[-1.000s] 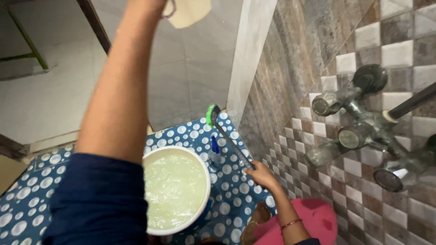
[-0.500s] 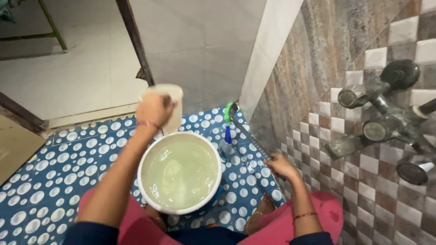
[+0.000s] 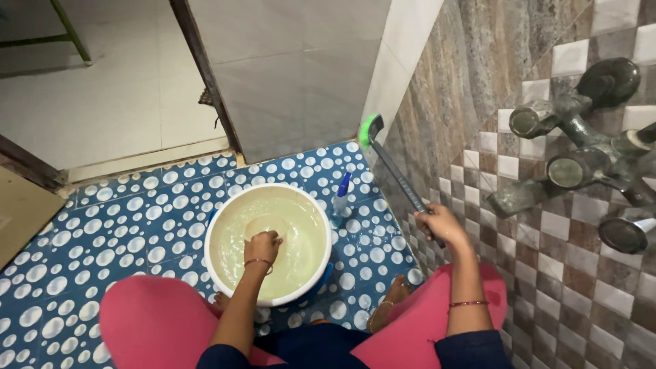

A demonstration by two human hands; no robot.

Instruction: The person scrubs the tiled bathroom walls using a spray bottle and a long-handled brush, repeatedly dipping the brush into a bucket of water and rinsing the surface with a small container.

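Down on blue dotted floor point(image 3: 123, 225), left hand point(image 3: 263, 247) gripping mug point(image 3: 268, 225) dipped in white bucket point(image 3: 222, 273), right hand point(image 3: 441, 225) clamped on brush handle point(image 3: 400, 179), spray bottle point(image 3: 341, 198) between, taps point(image 3: 581, 157) right.

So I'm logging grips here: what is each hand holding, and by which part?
The left hand grips a cream mug by its near side, dipped in the white bucket. The right hand holds the long brush by its handle's lower end.
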